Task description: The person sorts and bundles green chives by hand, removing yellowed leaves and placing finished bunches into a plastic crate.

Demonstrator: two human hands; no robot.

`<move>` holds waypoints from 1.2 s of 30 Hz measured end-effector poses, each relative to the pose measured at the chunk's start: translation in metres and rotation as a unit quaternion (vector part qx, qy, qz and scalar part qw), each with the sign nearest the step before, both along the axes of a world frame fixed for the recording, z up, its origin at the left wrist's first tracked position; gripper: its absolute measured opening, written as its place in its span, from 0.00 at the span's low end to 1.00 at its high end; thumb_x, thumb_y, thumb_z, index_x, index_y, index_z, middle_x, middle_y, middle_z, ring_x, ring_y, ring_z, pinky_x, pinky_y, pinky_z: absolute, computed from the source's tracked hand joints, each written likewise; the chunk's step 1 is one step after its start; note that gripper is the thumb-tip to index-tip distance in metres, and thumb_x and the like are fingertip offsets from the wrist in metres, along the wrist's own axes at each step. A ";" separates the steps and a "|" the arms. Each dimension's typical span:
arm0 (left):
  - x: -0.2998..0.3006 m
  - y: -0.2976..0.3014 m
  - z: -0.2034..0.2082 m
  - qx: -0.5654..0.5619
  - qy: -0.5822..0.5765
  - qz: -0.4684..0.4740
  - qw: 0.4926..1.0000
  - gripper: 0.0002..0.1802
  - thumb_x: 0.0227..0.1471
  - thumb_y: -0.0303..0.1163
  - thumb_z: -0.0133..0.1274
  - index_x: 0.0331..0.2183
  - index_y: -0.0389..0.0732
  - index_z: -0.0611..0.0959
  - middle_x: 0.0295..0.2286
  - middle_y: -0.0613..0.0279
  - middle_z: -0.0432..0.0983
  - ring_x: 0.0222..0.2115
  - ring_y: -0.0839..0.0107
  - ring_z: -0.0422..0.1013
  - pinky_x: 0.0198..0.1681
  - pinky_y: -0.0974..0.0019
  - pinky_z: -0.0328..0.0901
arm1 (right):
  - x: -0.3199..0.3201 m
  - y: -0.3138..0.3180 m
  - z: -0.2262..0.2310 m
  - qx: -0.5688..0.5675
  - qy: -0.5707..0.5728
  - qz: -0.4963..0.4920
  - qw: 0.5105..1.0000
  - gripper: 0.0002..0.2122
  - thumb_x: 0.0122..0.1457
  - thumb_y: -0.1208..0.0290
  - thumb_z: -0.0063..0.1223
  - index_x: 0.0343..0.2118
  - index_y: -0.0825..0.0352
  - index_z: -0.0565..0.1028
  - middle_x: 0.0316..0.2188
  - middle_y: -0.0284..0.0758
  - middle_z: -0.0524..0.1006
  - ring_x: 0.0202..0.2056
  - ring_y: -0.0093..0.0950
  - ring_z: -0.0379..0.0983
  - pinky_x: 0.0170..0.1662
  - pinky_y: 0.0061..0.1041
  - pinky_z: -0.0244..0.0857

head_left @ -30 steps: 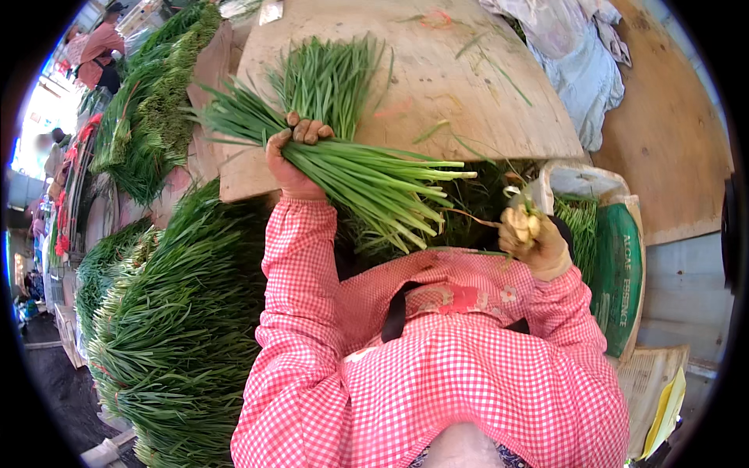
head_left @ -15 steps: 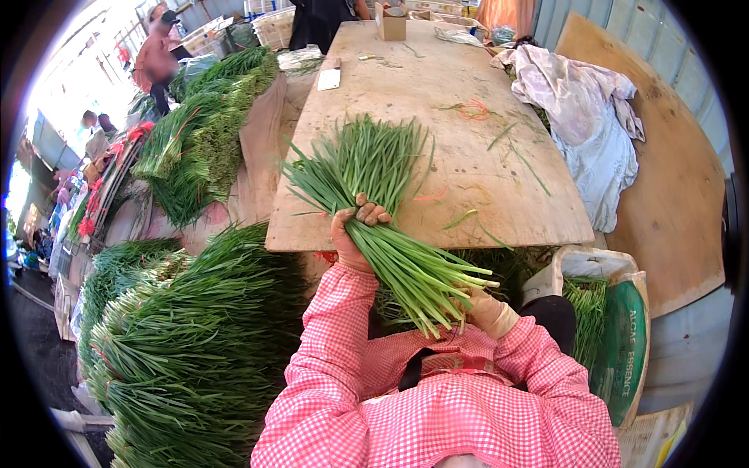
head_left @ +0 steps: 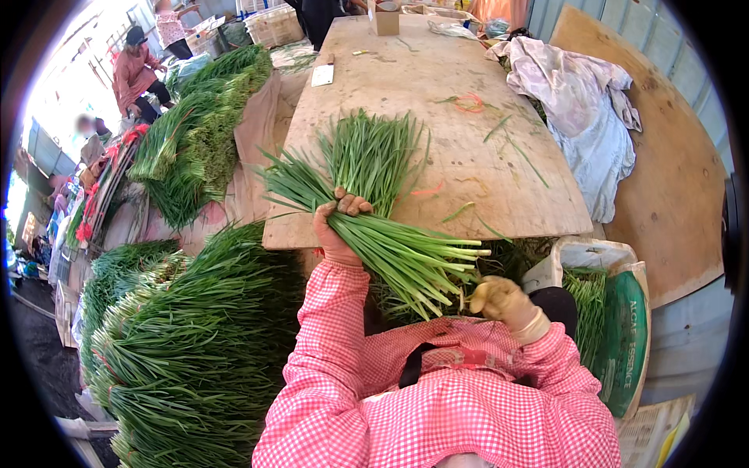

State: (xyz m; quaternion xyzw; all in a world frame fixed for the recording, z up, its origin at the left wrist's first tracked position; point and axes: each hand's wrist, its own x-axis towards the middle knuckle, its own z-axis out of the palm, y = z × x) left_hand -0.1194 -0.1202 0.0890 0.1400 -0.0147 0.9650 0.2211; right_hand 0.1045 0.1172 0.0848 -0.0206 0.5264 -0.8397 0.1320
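My left hand (head_left: pixel 334 226) grips a thick bunch of green chives (head_left: pixel 390 249) around its middle, leaves fanning out to the upper left and pale cut stems pointing lower right. My right hand (head_left: pixel 499 300), in a yellowish glove, sits at the stem ends with fingers curled against them; what it holds, if anything, is hidden. A second bunch of chives (head_left: pixel 370 156) lies on the wooden table (head_left: pixel 437 86) just beyond my left hand.
A large heap of chives (head_left: pixel 179 343) fills the lower left, with more heaps (head_left: pixel 203 132) further back. Cloth (head_left: pixel 585 101) drapes the table's right edge. A white-and-green sack (head_left: pixel 616 327) stands at my right. People (head_left: pixel 136 74) stand at the far left. A small box (head_left: pixel 385 17) sits on the table's far end.
The view has tilted up, showing more of the table. My left hand keeps the chive bunch, while my right hand has come down to the stem ends.
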 end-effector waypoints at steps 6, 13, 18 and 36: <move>0.008 -0.007 0.013 -0.097 -0.052 0.140 0.984 0.07 0.42 0.30 0.45 0.28 0.40 0.69 0.18 0.66 0.64 0.21 0.70 0.63 0.35 0.63 0.63 | 0.019 0.054 0.043 -0.173 -0.005 -0.213 0.962 0.09 0.56 0.67 0.46 0.22 0.65 0.67 0.16 0.31 0.66 0.15 0.21 0.61 0.17 0.20 0.56; 0.049 0.003 0.036 -0.252 -0.115 0.235 0.932 0.05 0.45 0.31 0.44 0.25 0.40 0.71 0.19 0.64 0.68 0.22 0.68 0.66 0.35 0.62 0.65 | 0.002 0.015 0.028 0.201 -0.007 -0.136 0.970 0.18 0.54 0.63 0.52 0.44 0.67 0.67 0.36 0.30 0.71 0.39 0.20 0.64 0.43 0.20 0.59; 0.062 0.015 0.028 -0.272 -0.125 0.229 0.926 0.06 0.47 0.31 0.44 0.26 0.40 0.72 0.21 0.62 0.69 0.24 0.68 0.67 0.33 0.63 0.65 | -0.035 -0.027 0.006 0.091 0.074 -0.172 0.978 0.18 0.52 0.57 0.55 0.38 0.65 0.69 0.22 0.23 0.67 0.20 0.13 0.55 0.21 0.13 0.48; 0.068 -0.011 -0.016 -0.343 -0.152 0.274 0.886 0.09 0.50 0.35 0.41 0.26 0.42 0.73 0.23 0.65 0.70 0.24 0.69 0.67 0.31 0.64 0.65 | -0.017 0.009 -0.017 0.136 0.051 -0.088 0.985 0.21 0.52 0.49 0.49 0.34 0.66 0.74 0.32 0.34 0.74 0.30 0.19 0.66 0.34 0.17 0.61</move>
